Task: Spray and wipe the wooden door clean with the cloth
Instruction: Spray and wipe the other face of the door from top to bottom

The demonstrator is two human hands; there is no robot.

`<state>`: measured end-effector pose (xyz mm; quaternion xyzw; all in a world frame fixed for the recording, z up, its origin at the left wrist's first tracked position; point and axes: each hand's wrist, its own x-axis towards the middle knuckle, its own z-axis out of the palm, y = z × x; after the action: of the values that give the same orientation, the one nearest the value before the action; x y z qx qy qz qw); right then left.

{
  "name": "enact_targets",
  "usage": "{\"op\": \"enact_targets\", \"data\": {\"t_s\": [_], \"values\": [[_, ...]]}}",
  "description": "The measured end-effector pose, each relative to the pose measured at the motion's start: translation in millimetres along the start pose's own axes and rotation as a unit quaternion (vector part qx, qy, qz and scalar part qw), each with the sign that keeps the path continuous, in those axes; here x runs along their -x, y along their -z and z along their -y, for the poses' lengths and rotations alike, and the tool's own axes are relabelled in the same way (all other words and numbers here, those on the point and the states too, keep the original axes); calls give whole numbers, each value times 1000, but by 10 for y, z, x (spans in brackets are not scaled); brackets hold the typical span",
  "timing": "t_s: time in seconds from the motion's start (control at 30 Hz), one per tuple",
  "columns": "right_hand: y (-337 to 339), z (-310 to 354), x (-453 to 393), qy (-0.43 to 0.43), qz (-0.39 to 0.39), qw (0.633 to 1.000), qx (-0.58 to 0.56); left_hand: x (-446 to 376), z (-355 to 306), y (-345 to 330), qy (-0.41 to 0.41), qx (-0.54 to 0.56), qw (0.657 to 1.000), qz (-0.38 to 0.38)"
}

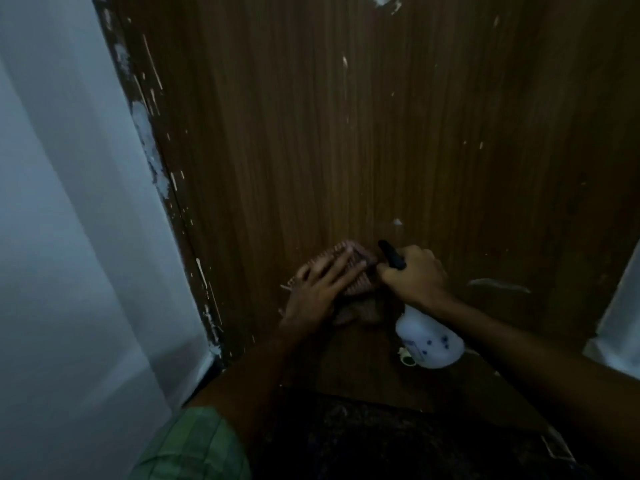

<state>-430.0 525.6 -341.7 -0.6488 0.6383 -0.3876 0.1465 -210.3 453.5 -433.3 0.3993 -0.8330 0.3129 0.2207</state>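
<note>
A white plastic spray bottle (pixel 429 336), contents hidden, hangs from the right hand (pixel 414 277) clenched round its black head. The flat left hand (pixel 320 284) presses a pinkish ribbed cloth (pixel 356 271) against the dark-brown wooden door (pixel 346 140).

One door (pixel 346 150), one cloth (pixel 356 271), one spray bottle (pixel 429 337), two hands.

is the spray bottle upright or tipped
Tipped: the spray bottle leans, black nozzle up-left toward the cloth, white body down-right, gripped by the right hand.
</note>
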Motion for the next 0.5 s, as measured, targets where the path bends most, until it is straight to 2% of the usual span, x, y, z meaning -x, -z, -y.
{"op": "enact_targets", "data": {"t_s": [0.03,0.07,0.1,0.13,0.17,0.2,0.23,0.27,0.3,0.37,0.4,0.43,0.47,0.5], "values": [[-15,-9,23,3,-3,1000,-1,46,72,-64,-40,-28,999,4],[-1,-25,49,3,-3,1000,2,-45,102,-24,-21,-19,1000,-3],[4,-44,71,5,-1,1000,7,-197,90,106,59,25,998,-19],[21,-66,94,2,2,1000,12,-414,59,287,179,101,977,-58],[49,-104,108,-5,0,1000,16,-665,25,466,288,170,935,-116],[103,-146,129,-19,-5,1000,13,-909,-26,629,347,205,900,-166],[128,-174,115,-25,-9,1000,13,-1043,-64,732,369,199,886,-197],[175,-200,119,-30,-18,999,14,-1112,-122,759,348,178,900,-194],[236,-217,120,-31,-25,999,14,-1083,-183,710,292,157,929,-163],[334,-230,116,-24,-31,999,8,-785,-234,479,119,99,986,-58],[382,-236,119,-18,-34,999,7,-595,-248,333,18,39,998,-37],[429,-245,122,-15,-40,999,10,-448,-229,221,-67,-31,997,-34],[460,-253,123,-13,-45,999,15,-393,-157,149,-118,-72,990,-41],[493,-268,122,-13,-49,999,18,-453,-102,167,-121,-80,988,-50]]}}
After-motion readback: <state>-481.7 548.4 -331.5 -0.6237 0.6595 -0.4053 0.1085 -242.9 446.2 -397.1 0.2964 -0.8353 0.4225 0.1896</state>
